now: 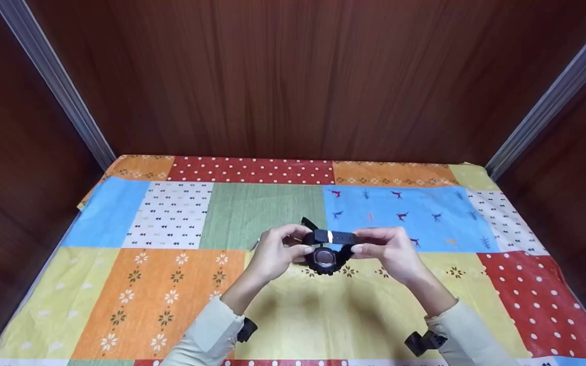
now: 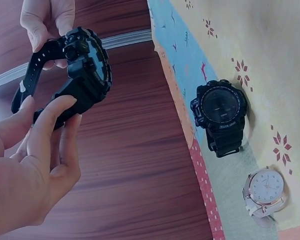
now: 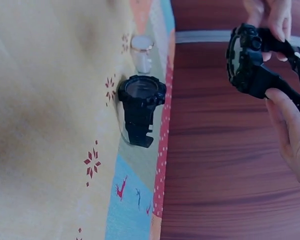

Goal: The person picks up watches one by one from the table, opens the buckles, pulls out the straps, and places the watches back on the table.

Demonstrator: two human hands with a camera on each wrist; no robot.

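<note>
A black sports watch (image 2: 87, 65) is held up off the table between both hands, its strap bent round into a loop with a pale band on it. My left hand (image 1: 275, 251) pinches one side of the strap (image 1: 343, 238) between thumb and fingers. On the opposite side, the thumb and fingers of my right hand (image 1: 392, 251) grip it too. The round case shows side-on in both wrist views, its face turned towards the tablecloth.
Lying on the patchwork tablecloth (image 1: 171, 305) are a second black watch (image 2: 220, 107) and a pale watch with a white dial (image 2: 266, 187). Brown wood-grain panels (image 1: 272, 76) enclose the table at the back and sides. Small black devices (image 1: 425, 343) sit at the cuffs.
</note>
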